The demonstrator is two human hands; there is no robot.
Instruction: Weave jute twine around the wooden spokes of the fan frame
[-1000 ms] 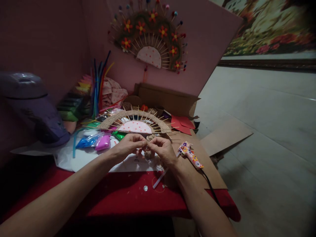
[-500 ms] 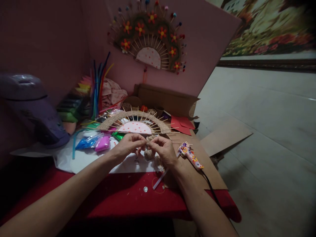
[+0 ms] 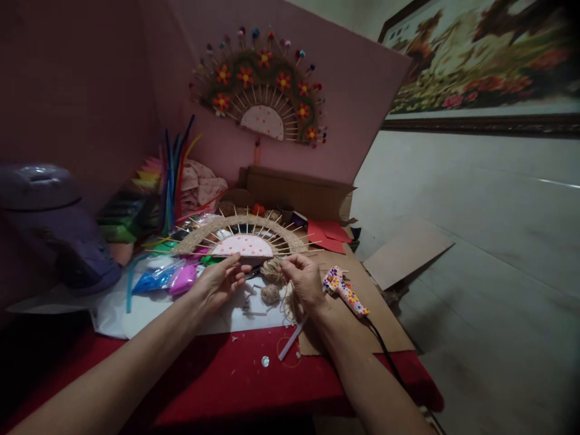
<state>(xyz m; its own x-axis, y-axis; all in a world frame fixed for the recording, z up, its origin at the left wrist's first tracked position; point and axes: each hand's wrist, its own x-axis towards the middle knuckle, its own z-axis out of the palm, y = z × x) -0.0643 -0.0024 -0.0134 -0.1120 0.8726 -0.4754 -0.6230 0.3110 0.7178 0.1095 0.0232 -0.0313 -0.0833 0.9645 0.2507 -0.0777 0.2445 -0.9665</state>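
Observation:
My left hand [image 3: 222, 281] is open, its fingers spread below the front edge of a half-round fan frame [image 3: 199, 237] made of sticks woven with twine. At the frame's centre is a white half-circle [image 3: 243, 245] with red dots. My right hand [image 3: 304, 281] is pinched at the fingertips, where a thin strand of twine [image 3: 286, 291] seems to hang down. Between the hands lie a loose twine bundle [image 3: 272, 270] and a small twine ball [image 3: 270, 294]. Beside my right wrist, a flower-patterned glue gun [image 3: 347, 292] rests on cardboard [image 3: 380, 332].
Bags of blue [image 3: 151, 280] and pink [image 3: 183, 279] material lie at left, near a purple container [image 3: 58, 235]. Pipe cleaners [image 3: 174, 175] stand behind. A finished fan [image 3: 265, 90] hangs on the pink board. Red sheets [image 3: 328, 234] and a glue stick [image 3: 292, 341] lie at right.
My hands, pinched together before, have come apart. The left has moved left and its fingers have opened; the right stays pinched, slightly further right. The camera view has shifted a little.

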